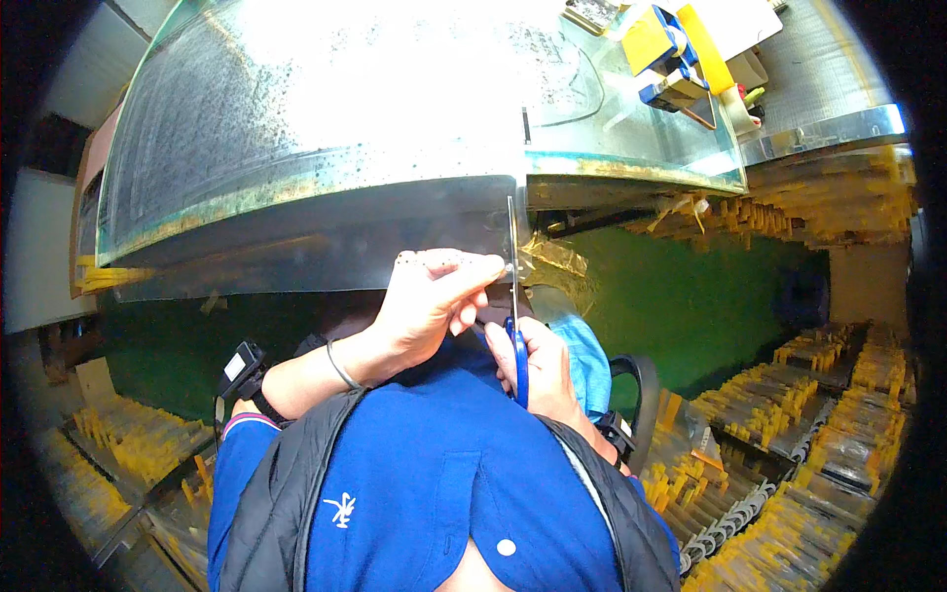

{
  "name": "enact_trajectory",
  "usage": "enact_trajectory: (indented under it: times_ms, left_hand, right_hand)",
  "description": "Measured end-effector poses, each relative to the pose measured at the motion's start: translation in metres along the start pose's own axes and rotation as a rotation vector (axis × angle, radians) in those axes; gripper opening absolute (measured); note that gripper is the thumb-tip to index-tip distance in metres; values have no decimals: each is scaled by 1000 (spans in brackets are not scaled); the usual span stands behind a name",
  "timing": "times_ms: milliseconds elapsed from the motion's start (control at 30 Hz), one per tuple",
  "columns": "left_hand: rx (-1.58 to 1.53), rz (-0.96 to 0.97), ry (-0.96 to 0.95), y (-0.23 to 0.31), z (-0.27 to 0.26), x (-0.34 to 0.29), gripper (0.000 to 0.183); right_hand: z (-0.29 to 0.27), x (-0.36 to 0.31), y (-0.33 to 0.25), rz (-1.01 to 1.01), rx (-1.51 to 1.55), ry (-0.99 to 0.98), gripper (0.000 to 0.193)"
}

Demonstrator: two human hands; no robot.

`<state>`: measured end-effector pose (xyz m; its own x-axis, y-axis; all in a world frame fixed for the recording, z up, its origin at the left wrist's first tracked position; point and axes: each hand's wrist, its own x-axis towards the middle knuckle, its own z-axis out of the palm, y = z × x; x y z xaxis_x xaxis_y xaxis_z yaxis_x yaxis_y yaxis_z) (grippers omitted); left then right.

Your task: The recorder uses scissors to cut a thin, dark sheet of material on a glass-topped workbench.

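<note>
A large dark, see-through film sheet (pixel 326 242) lies on the lit glass-topped table and hangs over its near edge toward me. My left hand (pixel 434 296) pinches the sheet near its right edge between thumb and fingers. Dark specks dot the back of that hand. My right hand (pixel 543 363) grips a pair of scissors (pixel 522 367) by the blue handles, just below and right of the left hand. The narrow blades point away from me, along the sheet's right edge. How far the blades are apart cannot be made out.
The glass table (pixel 641 170) spans the far side, its rim worn. Yellow-and-blue boxes (pixel 671 69) stand at its far right. Racks of yellow-tabbed sheets (pixel 760 405) line the right; more tabbed sheets (pixel 138 434) are at left. Light blue cloth (pixel 580 360) is beside my right hand.
</note>
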<state>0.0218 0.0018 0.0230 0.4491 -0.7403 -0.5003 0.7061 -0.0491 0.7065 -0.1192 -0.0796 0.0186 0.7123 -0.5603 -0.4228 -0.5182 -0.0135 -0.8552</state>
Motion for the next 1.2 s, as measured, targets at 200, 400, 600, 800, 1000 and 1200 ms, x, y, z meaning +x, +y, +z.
enact_trajectory:
  times_ms: [200,400,600,800,1000,1200]
  left_hand:
    - [-1,-11,-9,-1,3,-5,14]
    - [-4,-83,-52,-6,9,-16,15]
    - [53,-112,-82,-5,9,-19,17]
    - [88,-118,-100,-8,9,-22,20]
    - [52,-221,-182,-9,12,-28,22]
    - [56,-248,-217,-9,11,-28,19]
  right_hand:
    - [0,-3,-2,9,10,-2,29]
    - [0,5,-2,-17,169,-15,24]
    - [-2,8,6,6,208,-62,21]
    - [-5,5,4,32,201,-78,20]
    - [-1,17,9,-108,161,25,28]
    - [-1,15,-2,-62,186,18,33]
